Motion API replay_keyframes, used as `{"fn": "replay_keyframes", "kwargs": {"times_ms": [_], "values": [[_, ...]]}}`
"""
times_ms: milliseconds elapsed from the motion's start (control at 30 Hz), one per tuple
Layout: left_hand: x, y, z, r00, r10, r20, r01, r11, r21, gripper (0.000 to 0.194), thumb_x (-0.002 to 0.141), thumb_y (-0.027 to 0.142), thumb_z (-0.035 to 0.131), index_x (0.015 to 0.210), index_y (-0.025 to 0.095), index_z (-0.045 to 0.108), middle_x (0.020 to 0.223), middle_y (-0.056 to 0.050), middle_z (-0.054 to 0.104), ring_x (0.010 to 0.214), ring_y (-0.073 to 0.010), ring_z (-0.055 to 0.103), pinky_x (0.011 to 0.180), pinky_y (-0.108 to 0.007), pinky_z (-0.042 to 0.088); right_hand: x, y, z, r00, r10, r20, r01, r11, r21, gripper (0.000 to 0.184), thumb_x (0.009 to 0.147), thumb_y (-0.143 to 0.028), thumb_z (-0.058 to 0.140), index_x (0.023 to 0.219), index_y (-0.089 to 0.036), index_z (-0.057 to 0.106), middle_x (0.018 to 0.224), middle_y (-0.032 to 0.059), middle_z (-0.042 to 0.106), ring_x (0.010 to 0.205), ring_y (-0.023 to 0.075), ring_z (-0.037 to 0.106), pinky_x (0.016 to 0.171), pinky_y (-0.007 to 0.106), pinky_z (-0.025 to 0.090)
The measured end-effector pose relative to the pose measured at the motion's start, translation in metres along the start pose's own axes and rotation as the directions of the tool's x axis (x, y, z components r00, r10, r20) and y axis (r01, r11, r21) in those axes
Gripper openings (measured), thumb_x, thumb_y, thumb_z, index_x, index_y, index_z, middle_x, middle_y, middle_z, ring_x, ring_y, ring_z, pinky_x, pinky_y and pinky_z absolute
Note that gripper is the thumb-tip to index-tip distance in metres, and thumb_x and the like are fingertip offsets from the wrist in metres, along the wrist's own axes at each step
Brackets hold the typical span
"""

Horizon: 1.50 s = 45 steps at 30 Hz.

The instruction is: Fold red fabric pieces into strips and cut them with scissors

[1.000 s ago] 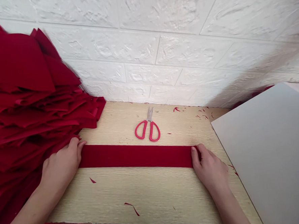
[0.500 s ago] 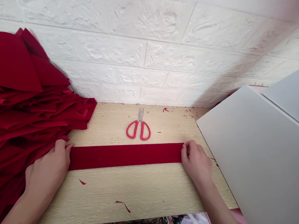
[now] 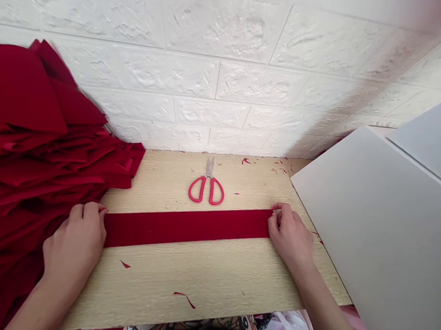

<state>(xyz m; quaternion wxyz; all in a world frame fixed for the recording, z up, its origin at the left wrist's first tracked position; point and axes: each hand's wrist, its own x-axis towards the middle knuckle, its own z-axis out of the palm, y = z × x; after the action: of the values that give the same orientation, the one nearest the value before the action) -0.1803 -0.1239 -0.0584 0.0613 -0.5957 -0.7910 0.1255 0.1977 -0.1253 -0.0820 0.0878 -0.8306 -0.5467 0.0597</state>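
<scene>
A long, flat strip of dark red fabric (image 3: pixel 187 227) lies straight across the wooden table (image 3: pixel 145 284). My left hand (image 3: pixel 77 238) grips its left end, fingers closed, beside the heap of red cloth. At the opposite end, my right hand (image 3: pixel 291 233) pinches the strip's edge between thumb and fingers. Just beyond the strip, scissors with red handles (image 3: pixel 209 185) rest on the table, blades slightly apart and pointing at the wall. Neither hand touches them.
A tall heap of red fabric pieces (image 3: pixel 36 141) fills the left side. Small red scraps (image 3: pixel 184 299) are scattered over the tabletop. A large white box-like panel (image 3: pixel 365 206) stands on the right. Behind the table rises a white brick-patterned wall (image 3: pixel 184 62).
The camera view has shifted, so the table and scissors appear farther left and the white panel shows more. Both hands keep hold of the strip's ends.
</scene>
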Motion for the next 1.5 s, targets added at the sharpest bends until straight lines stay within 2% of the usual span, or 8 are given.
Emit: {"fn": "replay_keyframes", "kwargs": {"times_ms": [400, 600, 900, 1033, 1167, 1267, 1333, 1500], "values": [[-0.002, -0.006, 0.014, 0.989, 0.092, -0.116, -0.098, 0.994, -0.053, 0.048, 0.1, 0.021, 0.016, 0.131, 0.017, 0.052, 0.123, -0.013, 0.061, 0.104, -0.0295, 0.059, 0.06, -0.035, 0.052, -0.003, 0.007, 0.005, 0.987, -0.135, -0.082, 0.14, 0.989, 0.056, 0.026, 0.098, -0.024, 0.042, 0.106, -0.025, 0.067, 0.105, 0.004, 0.068, 0.089, 0.0179, 0.058, 0.06, 0.028, 0.03], [0.003, -0.009, 0.022, 0.942, 0.239, -0.236, -0.233, 0.971, 0.054, 0.043, 0.098, 0.012, 0.023, 0.114, 0.016, 0.062, 0.114, -0.012, 0.065, 0.099, -0.0266, 0.056, 0.053, -0.029, 0.047, -0.003, 0.005, 0.003, 0.99, -0.114, -0.085, 0.12, 0.99, 0.069, 0.021, 0.096, -0.02, 0.046, 0.099, -0.022, 0.067, 0.105, 0.0045, 0.069, 0.088, 0.0175, 0.058, 0.06, 0.028, 0.029], [0.006, -0.004, 0.009, 0.703, 0.573, -0.42, -0.561, 0.811, 0.166, 0.044, 0.096, 0.005, 0.028, 0.109, 0.013, 0.069, 0.121, -0.014, 0.068, 0.116, -0.0278, 0.058, 0.088, -0.039, 0.052, -0.004, 0.005, 0.0, 0.989, -0.141, -0.045, 0.144, 0.988, 0.057, 0.02, 0.096, -0.016, 0.044, 0.098, -0.021, 0.064, 0.104, 0.0052, 0.068, 0.093, 0.0186, 0.058, 0.059, 0.029, 0.027], [-0.019, 0.058, -0.005, 0.442, 0.691, -0.572, -0.798, 0.594, 0.101, 0.037, 0.102, 0.021, 0.034, 0.122, 0.016, 0.065, 0.126, -0.011, 0.068, 0.125, -0.0233, 0.057, 0.107, -0.039, 0.044, -0.004, 0.007, 0.001, 0.988, -0.149, -0.044, 0.151, 0.987, 0.062, 0.02, 0.096, -0.016, 0.044, 0.098, -0.021, 0.063, 0.104, 0.0047, 0.068, 0.093, 0.0181, 0.058, 0.058, 0.029, 0.027], [-0.04, 0.138, -0.01, 0.326, 0.792, -0.516, -0.933, 0.358, -0.041, 0.068, 0.098, 0.059, 0.034, 0.145, 0.01, 0.045, 0.153, -0.018, 0.046, 0.144, -0.0293, 0.04, 0.12, -0.042, 0.028, -0.003, 0.007, 0.002, 0.986, -0.164, -0.042, 0.166, 0.985, 0.047, 0.02, 0.096, -0.016, 0.043, 0.096, -0.021, 0.062, 0.103, 0.0041, 0.068, 0.094, 0.0178, 0.058, 0.059, 0.028, 0.028], [-0.046, 0.169, -0.001, 0.356, 0.828, -0.432, -0.934, 0.32, -0.156, 0.08, 0.096, 0.065, 0.029, 0.153, 0.008, 0.03, 0.162, -0.02, 0.03, 0.153, -0.0293, 0.024, 0.125, -0.044, 0.018, -0.002, 0.007, 0.002, 0.984, -0.172, -0.041, 0.174, 0.984, 0.029, 0.02, 0.096, -0.015, 0.043, 0.096, -0.021, 0.062, 0.101, 0.004, 0.068, 0.094, 0.018, 0.059, 0.06, 0.028, 0.028], [-0.046, 0.167, 0.007, 0.39, 0.829, -0.401, -0.92, 0.339, -0.196, 0.078, 0.098, 0.061, 0.029, 0.155, 0.009, 0.025, 0.163, -0.018, 0.027, 0.154, -0.0269, 0.021, 0.125, -0.043, 0.019, -0.002, 0.008, 0.002, 0.982, -0.186, -0.045, 0.187, 0.982, 0.019, 0.019, 0.096, -0.015, 0.043, 0.096, -0.021, 0.062, 0.101, 0.0042, 0.068, 0.095, 0.0184, 0.059, 0.062, 0.029, 0.03], [-0.027, 0.093, 0.031, 0.496, 0.768, -0.404, -0.866, 0.47, -0.169, 0.066, 0.101, 0.044, 0.035, 0.158, 0.014, 0.019, 0.161, -0.012, 0.032, 0.151, -0.0224, 0.028, 0.124, -0.041, 0.028, -0.001, 0.012, 0.005, 0.979, -0.199, -0.049, 0.2, 0.98, 0.011, 0.02, 0.096, -0.016, 0.043, 0.095, -0.021, 0.062, 0.098, 0.0041, 0.068, 0.093, 0.0184, 0.059, 0.063, 0.029, 0.03]]}}
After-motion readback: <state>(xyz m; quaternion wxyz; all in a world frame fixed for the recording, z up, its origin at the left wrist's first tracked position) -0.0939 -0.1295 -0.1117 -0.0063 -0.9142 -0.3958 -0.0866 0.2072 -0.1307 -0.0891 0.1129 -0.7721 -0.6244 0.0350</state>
